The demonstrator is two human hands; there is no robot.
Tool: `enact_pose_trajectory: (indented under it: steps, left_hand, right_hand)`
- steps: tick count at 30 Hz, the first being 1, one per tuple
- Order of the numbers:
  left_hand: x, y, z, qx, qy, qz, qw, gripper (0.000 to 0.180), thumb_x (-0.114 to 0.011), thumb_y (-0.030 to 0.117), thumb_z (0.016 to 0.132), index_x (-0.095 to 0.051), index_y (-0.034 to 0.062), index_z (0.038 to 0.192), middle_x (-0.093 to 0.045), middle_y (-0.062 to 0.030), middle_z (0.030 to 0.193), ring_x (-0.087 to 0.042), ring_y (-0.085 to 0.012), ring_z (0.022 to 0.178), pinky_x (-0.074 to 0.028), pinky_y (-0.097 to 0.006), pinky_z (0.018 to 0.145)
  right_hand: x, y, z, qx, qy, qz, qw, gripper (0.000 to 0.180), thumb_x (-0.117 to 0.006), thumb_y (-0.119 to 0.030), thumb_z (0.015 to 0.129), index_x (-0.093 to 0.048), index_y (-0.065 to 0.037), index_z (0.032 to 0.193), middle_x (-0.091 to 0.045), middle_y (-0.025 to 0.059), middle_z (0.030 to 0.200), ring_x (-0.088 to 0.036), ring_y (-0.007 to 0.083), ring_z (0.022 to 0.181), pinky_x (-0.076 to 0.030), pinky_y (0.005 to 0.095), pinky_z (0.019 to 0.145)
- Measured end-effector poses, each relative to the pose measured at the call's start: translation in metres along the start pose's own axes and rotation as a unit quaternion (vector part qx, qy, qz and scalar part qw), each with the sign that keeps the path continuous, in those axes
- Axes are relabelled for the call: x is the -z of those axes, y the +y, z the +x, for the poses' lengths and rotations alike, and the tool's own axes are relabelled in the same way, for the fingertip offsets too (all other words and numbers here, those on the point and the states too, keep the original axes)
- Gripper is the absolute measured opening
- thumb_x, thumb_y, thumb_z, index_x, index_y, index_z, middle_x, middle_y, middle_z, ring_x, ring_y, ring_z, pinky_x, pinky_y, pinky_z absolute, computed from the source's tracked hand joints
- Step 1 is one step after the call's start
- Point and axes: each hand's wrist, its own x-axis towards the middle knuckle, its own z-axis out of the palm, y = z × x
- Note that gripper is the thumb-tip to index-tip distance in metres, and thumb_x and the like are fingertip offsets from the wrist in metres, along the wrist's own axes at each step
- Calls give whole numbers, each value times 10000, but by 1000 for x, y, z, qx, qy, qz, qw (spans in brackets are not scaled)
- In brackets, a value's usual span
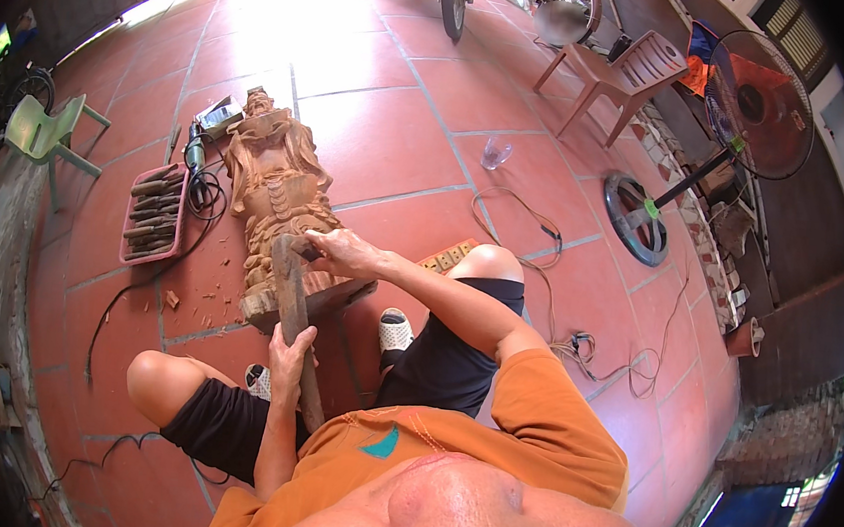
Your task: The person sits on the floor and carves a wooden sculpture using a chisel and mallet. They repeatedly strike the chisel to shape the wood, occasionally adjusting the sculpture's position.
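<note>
A carved wooden statue (284,171) of a robed figure lies before me with its head pointing away. Across its near end runs a long brown wooden bar (293,297) with a crooked upper end. My left hand (291,352) is closed round the bar's lower part, close to my body. At the upper end my right hand (343,254) is closed on the bar, beside the carving. Some of the right fingertips are hidden. Under the statue's near end sits a dark wooden support (344,297), partly covered by my arm.
Left of the statue are a pink tray (182,228) of several wooden-handled tools, a corded power tool (195,148) and wood chips (172,299). A clear cup (496,154), loose cable (580,348), standing fan (637,217) and plastic chair (614,80) are to the right.
</note>
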Motion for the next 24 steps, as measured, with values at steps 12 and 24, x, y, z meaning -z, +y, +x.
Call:
enact_pose_trajectory:
  steps: [12, 24]
  left_hand:
    - [-1, 0, 0, 4, 2, 7, 1000, 337, -753, 279, 867, -549, 61, 1023, -564, -25, 688, -557, -131, 477, -462, -262, 441]
    - [-2, 6, -3, 12, 2, 17, 1000, 349, -751, 289, 866, -550, 60, 1034, -562, -26, 692, -558, -130, 490, -461, -264, 452]
  right_hand:
    - [-1, 3, 0, -7, -10, -9, 1000, 444, -723, -255, 882, -509, -9, 1183, -664, 196, 822, -661, 413, 805, -499, 498, 701]
    - [2, 0, 0, -13, -16, -6, 1000, 475, -727, -227, 873, -502, -11, 1232, -664, 226, 823, -664, 425, 822, -502, 505, 717]
